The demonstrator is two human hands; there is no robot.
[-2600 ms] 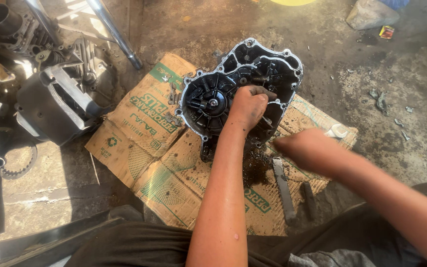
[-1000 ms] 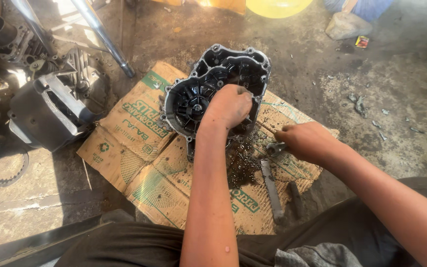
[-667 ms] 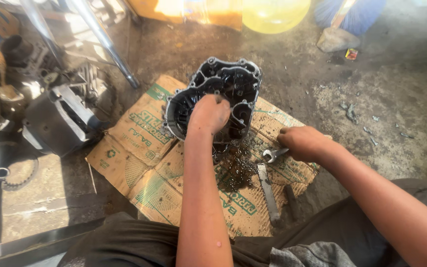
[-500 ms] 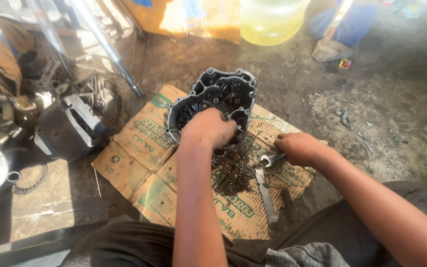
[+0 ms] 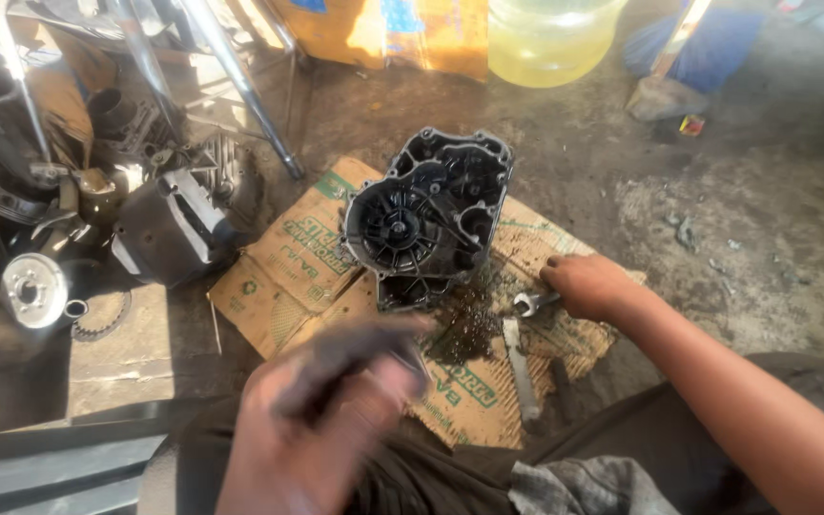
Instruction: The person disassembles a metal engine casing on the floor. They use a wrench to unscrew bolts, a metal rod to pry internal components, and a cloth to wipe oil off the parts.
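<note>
Right hand (image 5: pixel 588 286) on spanner (image 5: pixel 533 303) — beside engine casing (image 5: pixel 426 215)

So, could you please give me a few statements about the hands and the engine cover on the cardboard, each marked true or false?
1. The right hand rests on a spanner lying on the cardboard. True.
2. The left hand is pressed on the engine cover. False: it is raised close to the camera, blurred, and clear of the cover.
3. A patch of dark grit lies on the cardboard just below the cover. True.
4. The engine cover sits directly on bare ground. False: it lies on the flattened cardboard.
5. A yellowish translucent container stands beyond the cover. True.
</note>
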